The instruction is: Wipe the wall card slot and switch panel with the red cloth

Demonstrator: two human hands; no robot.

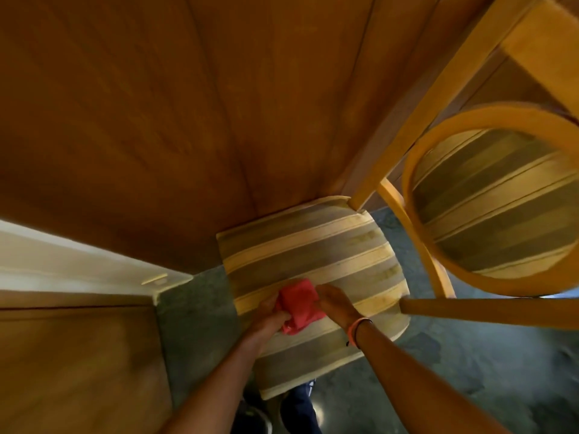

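The red cloth [300,303] is bunched up just above the striped seat of a chair [313,252], low in the middle of the view. My left hand [272,313] grips its left side. My right hand [336,300] holds its right edge, and an orange band circles that wrist. No card slot or switch panel shows in the frame.
Brown wood panelling [172,120] fills the wall ahead. The chair's light wooden frame and round striped backrest [498,202] stand at the right, with an armrest [488,311] jutting left. A white door frame [78,264] and wooden door are at the left. Grey carpet covers the floor.
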